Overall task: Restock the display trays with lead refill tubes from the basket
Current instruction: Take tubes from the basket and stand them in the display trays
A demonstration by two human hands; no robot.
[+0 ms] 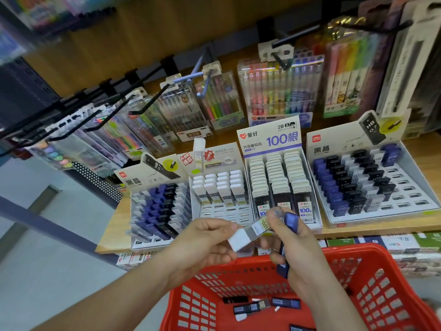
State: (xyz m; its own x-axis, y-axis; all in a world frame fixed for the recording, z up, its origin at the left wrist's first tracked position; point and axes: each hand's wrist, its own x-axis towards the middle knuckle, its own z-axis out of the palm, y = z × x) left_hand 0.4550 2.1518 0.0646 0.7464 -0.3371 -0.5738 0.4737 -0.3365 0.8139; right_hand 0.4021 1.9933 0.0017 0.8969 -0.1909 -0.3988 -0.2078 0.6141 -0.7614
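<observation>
Four display trays (269,139) stand side by side on the shelf (109,237), and the restocking looks partly done. The third tray (318,225) seems full. The second tray (224,212) shows empty slots across its front rows, and the right-hand tray (405,187) has open slots down its right side and along the front. The leftmost tray is too blurred to judge. A handful of loose tubes (285,302) lie on the floor of the red basket (334,253), so more trips are likely needed.

A white-capped tube (255,229) is held in the air between both hands, above the basket's far rim and in front of the second and third trays. Its long axis runs nearly level, tilted a little, with the white cap low toward the left and the labelled end higher toward the right. The left hand (205,244) has its grip closed on the cap, thumb and fingers pinching it. The right hand (298,254) has its grip curled around a blue tube (292,220) that stands roughly upright, while its fingertips touch the labelled end of the white-capped tube.

Judging by its cap, this tube belongs in the second tray.
</observation>
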